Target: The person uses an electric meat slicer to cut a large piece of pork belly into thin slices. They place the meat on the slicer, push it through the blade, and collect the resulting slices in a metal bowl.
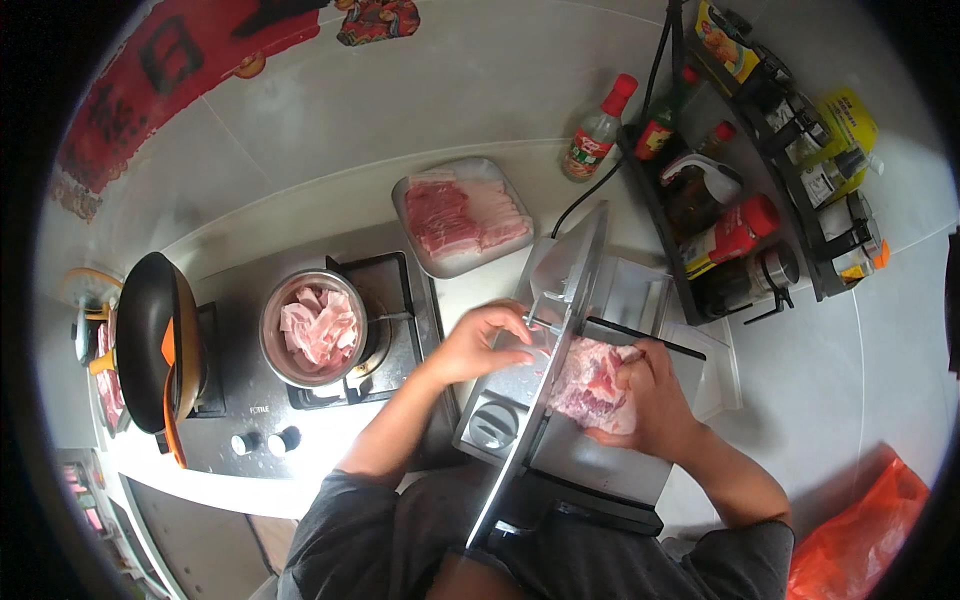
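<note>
A metal meat slicer (pixel 484 397) stands on the counter before me, with a round dial at its front left and a tall upright metal plate (pixel 574 300) along its middle. My right hand (pixel 660 397) grips a block of raw, fatty meat (pixel 589 394) and holds it against the plate's right side. On the other side, my left hand (pixel 480 345) is curved beside the plate, thumb and fingers apart. Tiny meat scraps lie near its fingertips; no slice shows in it. The plate hides the cutting edge from this view.
Left of the slicer, a metal pot (pixel 277 360) of meat slices sits on a gas stove (pixel 225 277), beside a wok (pixel 154 337) with an orange utensil. Behind lies a tray (pixel 450 266) of sliced meat. A bottle (pixel 596 139) and black condiment rack (pixel 679 277) stand back right.
</note>
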Demonstrator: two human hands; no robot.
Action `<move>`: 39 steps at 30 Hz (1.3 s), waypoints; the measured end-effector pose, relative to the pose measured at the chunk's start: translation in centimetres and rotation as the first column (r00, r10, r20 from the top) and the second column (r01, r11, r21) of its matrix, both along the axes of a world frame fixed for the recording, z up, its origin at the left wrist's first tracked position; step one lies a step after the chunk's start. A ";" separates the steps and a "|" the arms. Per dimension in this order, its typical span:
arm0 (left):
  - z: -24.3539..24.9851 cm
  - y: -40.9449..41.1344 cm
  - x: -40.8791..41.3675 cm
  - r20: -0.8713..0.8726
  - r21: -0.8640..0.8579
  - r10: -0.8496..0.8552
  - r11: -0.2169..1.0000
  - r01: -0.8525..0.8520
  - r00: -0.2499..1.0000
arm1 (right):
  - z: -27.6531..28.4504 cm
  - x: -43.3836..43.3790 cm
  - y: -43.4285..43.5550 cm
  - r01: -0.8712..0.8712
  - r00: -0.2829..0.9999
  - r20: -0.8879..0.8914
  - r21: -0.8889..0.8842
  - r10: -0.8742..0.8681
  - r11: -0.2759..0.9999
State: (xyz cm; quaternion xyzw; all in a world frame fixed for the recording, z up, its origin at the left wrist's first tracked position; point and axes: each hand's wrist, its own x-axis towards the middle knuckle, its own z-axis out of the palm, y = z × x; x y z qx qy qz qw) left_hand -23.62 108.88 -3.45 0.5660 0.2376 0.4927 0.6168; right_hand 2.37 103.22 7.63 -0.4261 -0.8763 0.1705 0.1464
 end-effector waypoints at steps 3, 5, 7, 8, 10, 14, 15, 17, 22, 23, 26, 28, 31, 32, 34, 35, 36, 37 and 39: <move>-1.8 -0.9 2.2 0.115 -0.095 -0.061 0.993 0.072 0.991 | 0.5 0.0 1.2 -0.025 0.999 0.029 0.016 0.024 1.000; -2.5 -1.2 2.8 0.172 -0.144 -0.029 0.988 0.054 0.985 | 0.5 0.0 1.6 -0.016 1.000 0.025 0.021 0.016 1.000; -2.5 -1.4 3.2 0.153 -0.125 0.039 0.992 -0.020 0.987 | 0.5 0.3 2.0 0.004 1.000 0.005 0.000 -0.004 1.000; -2.4 -1.4 2.9 0.083 -0.092 0.038 0.995 -0.030 0.996 | 0.4 0.4 2.2 0.010 1.000 0.000 -0.008 -0.010 1.000; -2.2 -1.4 1.9 -0.055 -0.027 0.042 0.999 -0.044 0.998 | 0.4 0.7 2.8 0.020 1.000 -0.009 -0.022 -0.020 1.000; 0.1 -1.2 -0.4 -0.419 0.371 0.253 0.924 -0.090 0.872 | 0.4 1.4 5.1 0.048 0.999 -0.010 -0.003 -0.048 0.999; 0.4 -1.1 -1.0 -0.457 0.390 0.293 0.914 -0.106 0.840 | 0.5 1.6 5.8 0.063 0.998 -0.009 -0.023 -0.063 0.998; 1.3 -0.3 -2.5 -0.530 0.409 0.377 0.898 -0.161 0.760 | 0.7 1.7 6.4 0.095 0.995 -0.009 -0.047 -0.096 0.994; 2.4 6.0 -6.1 -0.633 0.395 0.455 0.886 -0.243 0.626 | -0.2 1.0 1.9 0.036 0.999 0.000 0.044 -0.036 0.998; 1.7 7.4 -6.5 -0.640 0.413 0.463 0.880 -0.234 0.613 | -0.3 0.6 0.5 0.007 1.000 -0.001 0.047 -0.007 0.999; -0.8 10.2 -7.7 -0.781 0.355 0.359 0.928 -0.110 0.512 | 0.3 -0.9 -3.6 -0.028 0.999 0.027 0.033 0.027 0.999; -4.1 11.3 -8.8 -0.822 0.437 0.406 0.899 -0.016 0.398 | 0.0 -1.3 -4.9 -0.041 0.999 0.002 0.011 0.041 0.999; -4.6 11.3 -9.1 -0.759 0.638 0.608 0.765 0.081 0.235 | 0.2 -1.7 -5.3 -0.036 0.999 -0.004 0.007 0.036 0.999; -4.3 10.9 -9.0 -0.702 0.710 0.687 0.697 0.104 0.186 | 0.3 -1.7 -5.2 -0.036 0.999 0.004 0.007 0.036 0.999; -2.2 10.5 -7.9 -0.546 0.832 0.813 0.555 0.015 0.200 | -0.2 -1.6 -4.8 -0.004 1.000 -0.003 0.007 0.004 1.000; -0.9 10.1 -7.3 -0.460 0.879 0.865 0.475 -0.032 0.200 | -0.3 -1.5 -4.5 0.011 1.000 -0.006 0.007 -0.011 1.000; 0.0 9.4 -6.8 -0.521 0.771 0.768 0.610 -0.180 0.372 | -0.2 -1.4 -4.0 0.005 1.000 -0.006 0.004 -0.005 1.000; 0.9 8.5 -6.2 -0.527 0.614 0.654 0.734 -0.289 0.542 | -0.1 -1.3 -3.3 -0.001 1.000 -0.005 0.000 0.001 1.000; 2.3 6.3 -5.0 -0.510 0.321 0.411 0.906 -0.276 0.756 | -0.1 -0.9 -2.5 -0.012 1.000 0.011 0.008 0.012 1.000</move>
